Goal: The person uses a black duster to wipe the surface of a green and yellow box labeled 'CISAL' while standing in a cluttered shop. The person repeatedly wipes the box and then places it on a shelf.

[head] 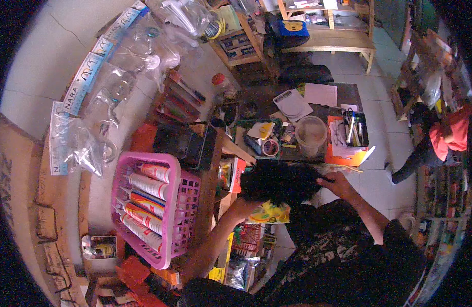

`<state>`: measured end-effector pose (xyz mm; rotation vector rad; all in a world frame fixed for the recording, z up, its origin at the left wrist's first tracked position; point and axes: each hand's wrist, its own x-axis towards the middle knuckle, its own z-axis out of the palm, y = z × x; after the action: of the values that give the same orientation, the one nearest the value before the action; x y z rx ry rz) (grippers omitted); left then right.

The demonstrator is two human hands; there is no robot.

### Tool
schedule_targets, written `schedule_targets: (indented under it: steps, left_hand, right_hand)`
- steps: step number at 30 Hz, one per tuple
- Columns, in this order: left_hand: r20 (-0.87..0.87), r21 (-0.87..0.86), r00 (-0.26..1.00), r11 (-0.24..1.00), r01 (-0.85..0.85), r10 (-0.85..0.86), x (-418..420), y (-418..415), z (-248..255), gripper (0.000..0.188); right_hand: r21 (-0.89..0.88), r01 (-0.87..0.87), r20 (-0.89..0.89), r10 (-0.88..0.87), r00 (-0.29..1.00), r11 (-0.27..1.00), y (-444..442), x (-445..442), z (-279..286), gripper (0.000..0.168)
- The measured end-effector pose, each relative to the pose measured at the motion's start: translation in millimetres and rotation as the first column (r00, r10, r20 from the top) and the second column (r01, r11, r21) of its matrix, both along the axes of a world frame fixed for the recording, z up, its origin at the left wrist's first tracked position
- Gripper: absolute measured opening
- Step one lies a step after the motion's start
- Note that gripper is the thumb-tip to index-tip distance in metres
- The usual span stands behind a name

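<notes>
A black bundle with a fuzzy outline is in front of my torso; what it is made of is too dark to tell. At its right end, the fingers of my right hand pinch a dark tip of it. My left hand lies against its lower left side, fingers partly hidden, so its grip is unclear. Just below the bundle shows a yellow printed packet. Beyond it stands a dark table bearing a round clear plastic tub, a kitchen scale and an orange folder.
On my left a pink plastic basket holds several sealant cartridges. Packaged fittings hang along the left wall. A wooden bench stands at the back. At the right, another person in a red top is near stocked shelves.
</notes>
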<state>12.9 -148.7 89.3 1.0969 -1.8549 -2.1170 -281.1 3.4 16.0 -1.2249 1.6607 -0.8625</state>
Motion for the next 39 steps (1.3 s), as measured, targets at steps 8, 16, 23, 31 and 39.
schedule_targets:
  steps: [8,16,23,31,39]
  left_hand:
    - [0.093,-0.139,0.995,0.99,-0.026,0.039,4,-2,-13,0.061]
    - [-0.177,0.082,0.966,0.981,-0.174,0.186,-9,-1,9,0.07]
    - [-0.139,-0.029,0.989,0.998,0.055,-0.058,23,-20,-45,0.08]
    - [-0.261,0.078,0.962,0.995,-0.067,0.085,-18,-2,21,0.069]
    - [-0.261,0.157,0.96,0.985,-0.066,0.106,-17,9,30,0.07]
  right_hand:
    - [-0.02,0.108,-0.041,-0.109,0.993,0.994,5,2,0,0.044]
    - [-0.025,0.135,-0.041,-0.135,0.99,0.991,5,-20,-30,0.042]
    - [-0.168,0.112,-0.211,-0.147,0.966,0.979,-10,-29,-31,0.043]
    - [-0.121,0.353,-0.103,-0.365,0.925,0.928,20,-104,-84,0.041]
    - [-0.068,0.042,0.537,0.001,0.844,0.997,-24,10,-13,0.05]
